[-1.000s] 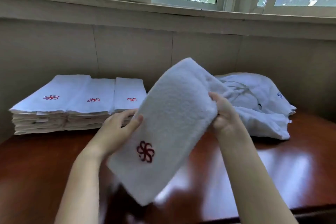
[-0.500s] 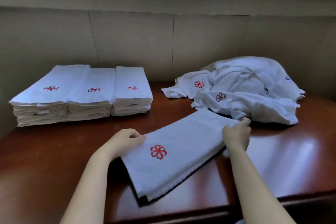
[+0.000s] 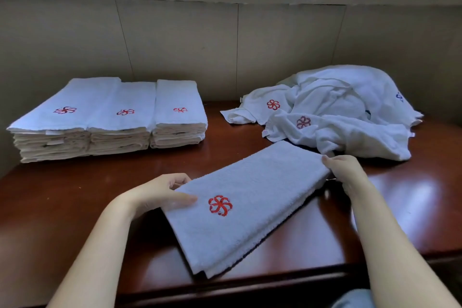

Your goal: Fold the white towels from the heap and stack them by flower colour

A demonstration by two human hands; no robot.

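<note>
Centrally, near the front edge of a glossy dark wooden tabletop (image 3: pixel 75 195): a folded white towel (image 3: pixel 250 202) lying flat and slantwise, red flower (image 3: pixel 220 205) facing up. Pinched at its left end by the left hand (image 3: pixel 160 194), thumb on top, fingers curled at the edge; gripped at its far right corner by the right hand (image 3: pixel 346 172). Toward the back left corner, three side-by-side stacks of folded red-flower towels (image 3: pixel 110 117). Toward the back right, a rumpled heap of unfolded towels (image 3: pixel 337 112), just beyond the right hand.
</note>
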